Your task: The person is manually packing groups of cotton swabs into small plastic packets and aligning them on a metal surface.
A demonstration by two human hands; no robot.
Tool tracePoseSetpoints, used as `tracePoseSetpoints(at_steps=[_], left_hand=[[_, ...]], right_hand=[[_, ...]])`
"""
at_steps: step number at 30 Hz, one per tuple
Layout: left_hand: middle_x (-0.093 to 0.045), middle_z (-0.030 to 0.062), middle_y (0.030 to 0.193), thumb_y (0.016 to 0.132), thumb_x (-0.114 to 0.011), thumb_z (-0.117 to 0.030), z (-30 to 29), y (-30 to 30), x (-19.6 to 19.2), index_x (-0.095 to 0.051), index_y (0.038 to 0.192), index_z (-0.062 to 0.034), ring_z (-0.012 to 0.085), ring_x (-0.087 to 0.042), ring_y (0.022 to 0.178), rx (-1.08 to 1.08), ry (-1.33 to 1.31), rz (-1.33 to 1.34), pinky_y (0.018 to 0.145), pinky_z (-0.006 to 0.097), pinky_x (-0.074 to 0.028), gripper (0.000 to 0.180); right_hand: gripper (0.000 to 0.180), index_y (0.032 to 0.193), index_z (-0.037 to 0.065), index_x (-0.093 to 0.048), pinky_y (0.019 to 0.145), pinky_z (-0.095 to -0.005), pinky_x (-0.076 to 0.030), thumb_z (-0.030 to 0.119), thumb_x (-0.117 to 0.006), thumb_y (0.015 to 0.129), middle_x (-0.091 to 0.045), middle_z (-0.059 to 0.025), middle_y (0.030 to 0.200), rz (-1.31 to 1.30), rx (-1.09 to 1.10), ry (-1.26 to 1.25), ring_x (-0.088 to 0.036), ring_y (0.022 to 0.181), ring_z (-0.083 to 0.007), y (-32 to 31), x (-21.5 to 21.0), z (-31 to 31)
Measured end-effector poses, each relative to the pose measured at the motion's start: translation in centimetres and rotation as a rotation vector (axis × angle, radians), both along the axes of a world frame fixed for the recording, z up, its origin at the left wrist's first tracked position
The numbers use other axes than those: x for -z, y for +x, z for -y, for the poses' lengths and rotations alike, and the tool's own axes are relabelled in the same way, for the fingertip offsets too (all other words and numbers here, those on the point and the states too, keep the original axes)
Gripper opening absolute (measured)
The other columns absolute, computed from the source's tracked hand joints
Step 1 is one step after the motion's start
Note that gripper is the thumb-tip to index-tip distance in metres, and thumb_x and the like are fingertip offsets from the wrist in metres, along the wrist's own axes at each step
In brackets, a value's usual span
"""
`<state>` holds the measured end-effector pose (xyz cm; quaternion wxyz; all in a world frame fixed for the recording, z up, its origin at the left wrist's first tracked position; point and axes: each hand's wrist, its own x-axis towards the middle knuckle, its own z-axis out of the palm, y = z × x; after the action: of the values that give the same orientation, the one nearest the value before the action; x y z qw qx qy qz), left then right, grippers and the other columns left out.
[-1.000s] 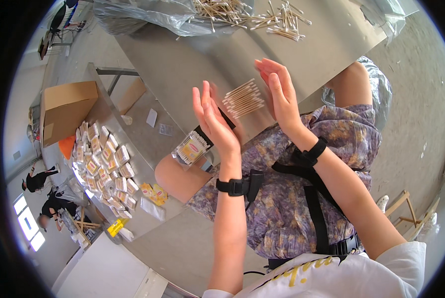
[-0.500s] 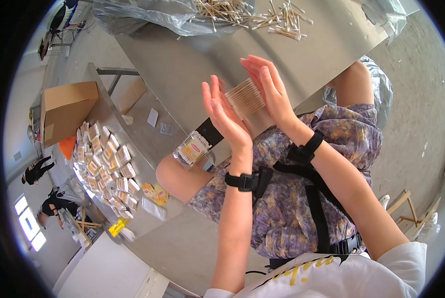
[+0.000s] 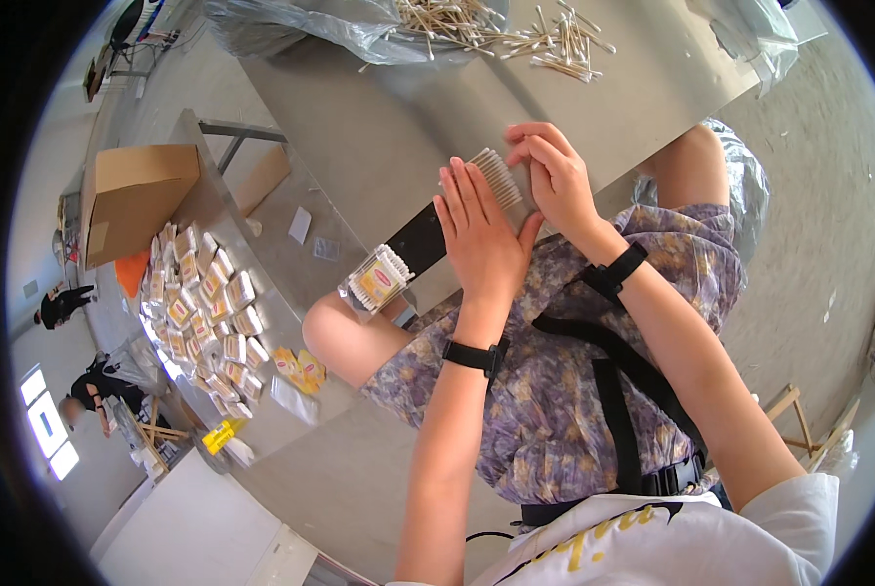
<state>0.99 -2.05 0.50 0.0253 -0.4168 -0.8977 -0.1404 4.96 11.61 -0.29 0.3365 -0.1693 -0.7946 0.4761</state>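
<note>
At the edge of the grey table [image 3: 379, 146]: two hands squaring up a bundle of cotton swabs.

Largest first: the table, bearing a loose heap of cotton swabs [image 3: 516, 24] at its far side (partly on clear plastic sheeting); a lower side table [image 3: 291, 322] to the left, covered with rows of filled packets [image 3: 208, 317]; an open cardboard box [image 3: 135, 190] behind them; a small clear filled box [image 3: 377, 278] at the near table edge; the left hand [image 3: 481, 239], flat with fingers straight, pressed against the bundle [image 3: 498, 176]; the right hand [image 3: 555, 181], fingers curled over its other side.
</note>
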Motion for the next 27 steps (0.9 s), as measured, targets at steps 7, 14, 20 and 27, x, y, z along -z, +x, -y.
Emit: tracePoseSetpoints(at_steps=[7, 14, 20, 27], left_hand=[[-0.028, 0.0295, 0.156, 0.092, -0.057, -0.058, 0.36, -0.1, 0.29, -0.027, 0.149, 0.0109, 0.0425, -0.024, 0.148, -0.009, 0.02, -0.025, 0.118, 0.054, -0.024, 0.095], [-0.028, 0.0291, 0.156, 0.092, -0.057, -0.057, -0.03, 0.05, 0.25, -0.027, 0.149, 0.0105, 0.0414, -0.024, 0.148, -0.013, 0.019, -0.029, 0.118, 0.053, -0.024, 0.093], [-0.028, 0.029, 0.156, 0.092, -0.055, -0.058, 0.04, -0.02, 0.32, -0.029, 0.149, 0.0105, 0.0407, -0.025, 0.148, -0.02, 0.009, -0.045, 0.118, 0.053, -0.025, 0.093], [-0.029, 0.0291, 0.156, 0.092, -0.055, -0.058, -0.05, 0.0, 0.28, -0.029, 0.148, 0.0106, 0.0408, -0.026, 0.147, -0.024, 0.01, -0.044, 0.118, 0.052, -0.026, 0.093]], right_hand=[[0.012, 0.072, 0.0, -0.059, 0.077, -0.0349, -0.053, -0.011, -0.054, 0.074, -0.066, -0.0085, 0.111, 0.021, -0.009, 0.125, -0.064, 0.1, -0.0248, -0.16, 0.12, 0.19], [0.013, 0.063, 0.0, -0.058, 0.083, -0.0349, -0.055, -0.011, -0.057, 0.071, -0.068, -0.0063, 0.111, -0.014, -0.043, 0.144, -0.06, 0.111, -0.0259, -0.06, 0.49, -0.28], [0.013, 0.06, 0.0, -0.059, 0.085, -0.035, -0.055, -0.01, -0.059, 0.068, -0.07, -0.0057, 0.109, 0.046, -0.043, 0.186, -0.058, 0.117, -0.0265, -0.15, 0.39, 0.06], [0.012, 0.062, 0.001, -0.059, 0.084, -0.0354, -0.055, -0.01, -0.059, 0.069, -0.069, -0.0058, 0.109, 0.036, -0.041, 0.166, -0.06, 0.114, -0.026, -0.09, 0.55, -0.08]])
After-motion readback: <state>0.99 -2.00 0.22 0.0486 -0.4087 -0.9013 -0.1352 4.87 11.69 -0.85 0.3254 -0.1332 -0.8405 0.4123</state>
